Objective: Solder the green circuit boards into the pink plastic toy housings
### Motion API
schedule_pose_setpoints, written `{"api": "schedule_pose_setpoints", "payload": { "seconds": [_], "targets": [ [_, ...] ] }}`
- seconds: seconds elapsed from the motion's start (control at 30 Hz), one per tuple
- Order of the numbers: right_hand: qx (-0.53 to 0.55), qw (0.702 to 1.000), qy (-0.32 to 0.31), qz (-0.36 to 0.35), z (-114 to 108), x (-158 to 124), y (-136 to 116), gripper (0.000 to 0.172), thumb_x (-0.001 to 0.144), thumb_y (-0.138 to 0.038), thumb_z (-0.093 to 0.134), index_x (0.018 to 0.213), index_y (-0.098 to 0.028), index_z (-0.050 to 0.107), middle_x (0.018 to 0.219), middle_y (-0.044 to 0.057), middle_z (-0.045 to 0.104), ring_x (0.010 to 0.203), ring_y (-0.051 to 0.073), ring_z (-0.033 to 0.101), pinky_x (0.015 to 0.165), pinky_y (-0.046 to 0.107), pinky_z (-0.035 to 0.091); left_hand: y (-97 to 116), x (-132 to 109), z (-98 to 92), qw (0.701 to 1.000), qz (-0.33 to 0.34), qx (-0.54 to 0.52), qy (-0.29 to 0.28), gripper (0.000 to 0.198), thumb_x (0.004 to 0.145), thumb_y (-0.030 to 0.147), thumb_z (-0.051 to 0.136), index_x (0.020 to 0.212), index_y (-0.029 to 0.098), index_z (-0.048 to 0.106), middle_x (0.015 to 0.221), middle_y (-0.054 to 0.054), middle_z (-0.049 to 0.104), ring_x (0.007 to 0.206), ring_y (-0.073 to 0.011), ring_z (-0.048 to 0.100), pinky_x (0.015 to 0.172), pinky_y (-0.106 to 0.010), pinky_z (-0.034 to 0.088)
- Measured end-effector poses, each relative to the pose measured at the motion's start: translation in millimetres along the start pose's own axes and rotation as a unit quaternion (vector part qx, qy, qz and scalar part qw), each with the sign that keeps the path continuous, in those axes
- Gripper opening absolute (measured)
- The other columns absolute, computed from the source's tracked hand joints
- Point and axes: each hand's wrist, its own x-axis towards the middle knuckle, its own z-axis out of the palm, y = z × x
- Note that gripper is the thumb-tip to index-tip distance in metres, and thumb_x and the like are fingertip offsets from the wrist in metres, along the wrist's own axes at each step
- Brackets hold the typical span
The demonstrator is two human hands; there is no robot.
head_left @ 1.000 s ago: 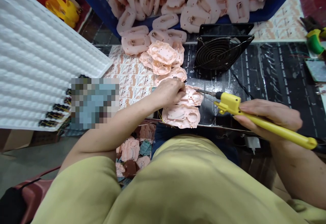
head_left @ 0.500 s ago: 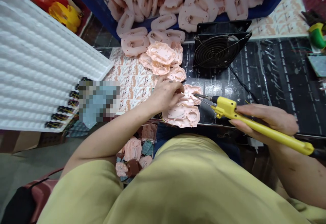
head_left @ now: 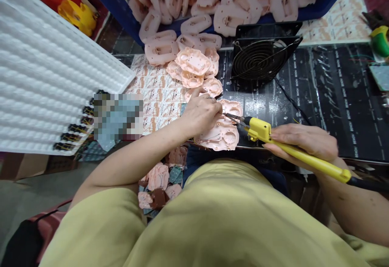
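Left hand curled, fingertips on pink plastic housing; right hand closed around yellow soldering iron, tip just beside housing.

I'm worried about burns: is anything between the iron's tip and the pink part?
Nothing visible: the yellow soldering iron in the right hand has its tip at the pink plastic part, with the left hand's fingertips right beside it.

A tabletop, covered in black sheeting with pale printed lettering, carries a black wire-guarded fan near its far edge. Pink moulded plastic housings lie in a loose heap beside it, overlapping a tan-patterned paper sheet.
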Motion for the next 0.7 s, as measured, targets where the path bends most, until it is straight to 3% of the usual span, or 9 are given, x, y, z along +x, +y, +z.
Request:
{"api": "schedule_pose_setpoints", "payload": {
  "seconds": [0.13, 0.27, 0.47, 0.6, 0.7],
  "targets": [
    [0.0, 1.0, -0.013, -0.01, -7.6, 1.1, -0.1, 0.031, 0.073, -0.008, 0.082, 0.097, -0.018, 0.066, 0.08, 0.002, 0.071, 0.071, 0.014, 0.07, 0.068, 0.021, 0.062, 0.0, 1.8, 0.3, 1.0, 0.016, 0.02, -0.005, 0.024, 0.086, 0.024, 0.053, 0.072, 0.017, 0.072, 0.062, -0.003, 0.065, 0.072, -0.0183, 0.058, 0.096, -0.048, 0.037],
    [-0.009, 0.999, 0.037, 0.017, -17.1, -6.1, 2.2, 0.034, 0.068, -0.004, 0.084, 0.096, -0.015, 0.067, 0.082, 0.004, 0.071, 0.074, 0.015, 0.07, 0.068, 0.023, 0.061, -1.6, 0.8, 1.8, 0.999, 0.032, 0.025, 0.016, 0.02, 0.083, 0.018, 0.053, 0.073, 0.019, 0.07, 0.064, -0.001, 0.065, 0.074, -0.0179, 0.057, 0.098, -0.047, 0.037],
    [-0.024, 0.999, 0.031, 0.012, -13.4, -13.2, 3.2, 0.034, 0.069, -0.009, 0.085, 0.097, -0.017, 0.068, 0.081, 0.002, 0.072, 0.072, 0.015, 0.07, 0.063, 0.022, 0.061, -4.0, -1.0, 3.6, 0.999, 0.031, 0.019, 0.018, 0.02, 0.086, 0.022, 0.055, 0.071, 0.019, 0.068, 0.064, -0.002, 0.064, 0.075, -0.0183, 0.056, 0.097, -0.048, 0.039],
    [-0.136, 0.986, 0.064, 0.073, -9.2, -15.3, -3.6, 0.047, 0.075, -0.018, 0.084, 0.118, -0.021, 0.067, 0.094, 0.003, 0.074, 0.077, 0.018, 0.072, 0.067, 0.023, 0.061, -1.3, -1.0, 4.3, 0.999, 0.033, 0.016, 0.023, 0.018, 0.086, 0.02, 0.054, 0.073, 0.02, 0.068, 0.064, -0.001, 0.062, 0.077, -0.0184, 0.055, 0.097, -0.047, 0.04],
    [-0.179, 0.979, 0.074, 0.069, -7.2, -17.2, -8.0, 0.066, 0.077, -0.025, 0.084, 0.137, -0.023, 0.057, 0.105, 0.005, 0.073, 0.084, 0.021, 0.073, 0.076, 0.026, 0.062, -1.0, -1.6, 0.2, 1.0, 0.026, 0.007, 0.009, 0.019, 0.089, 0.024, 0.054, 0.077, 0.019, 0.069, 0.071, -0.003, 0.065, 0.083, -0.0207, 0.057, 0.095, -0.047, 0.042]
  ]
}}
